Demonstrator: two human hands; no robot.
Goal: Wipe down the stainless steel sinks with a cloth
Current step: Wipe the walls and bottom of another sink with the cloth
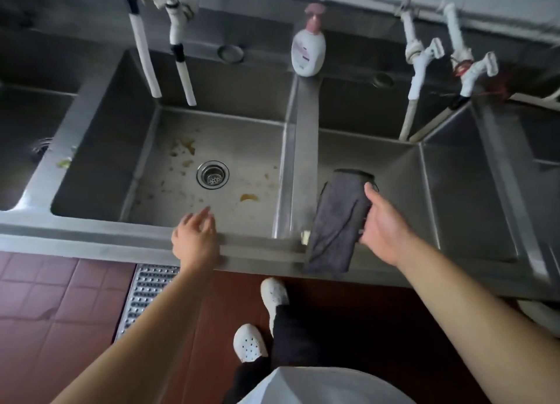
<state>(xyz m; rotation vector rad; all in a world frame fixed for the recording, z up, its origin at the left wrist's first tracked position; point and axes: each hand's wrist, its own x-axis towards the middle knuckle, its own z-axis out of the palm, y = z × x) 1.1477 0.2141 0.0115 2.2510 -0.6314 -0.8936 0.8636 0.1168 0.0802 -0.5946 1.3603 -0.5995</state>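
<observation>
A white shirt front (321,385) fills the bottom edge, with dark trousers and two white perforated clogs (250,343) on the red tiled floor (45,297) below, beside a metal floor grate (145,294). The left hand (195,236) hovers over the front rim of the middle sink (100,130), fingers loosely spread and holding nothing. The right hand (383,224) grips a folded grey cloth (336,221), thumb on top, the cloth hanging over the front rim where the divider meets the right sink (448,176). The middle sink holds yellowish-brown food smears and scraps scattered around its round drain strainer (212,174); two white hoses (163,54) hang from taps above it. The right sink's basin shows no scraps where visible. A white pump bottle (308,51) with a pink top stands on the back ledge, at the divider. More white taps (424,58) hang over the right sink.
</observation>
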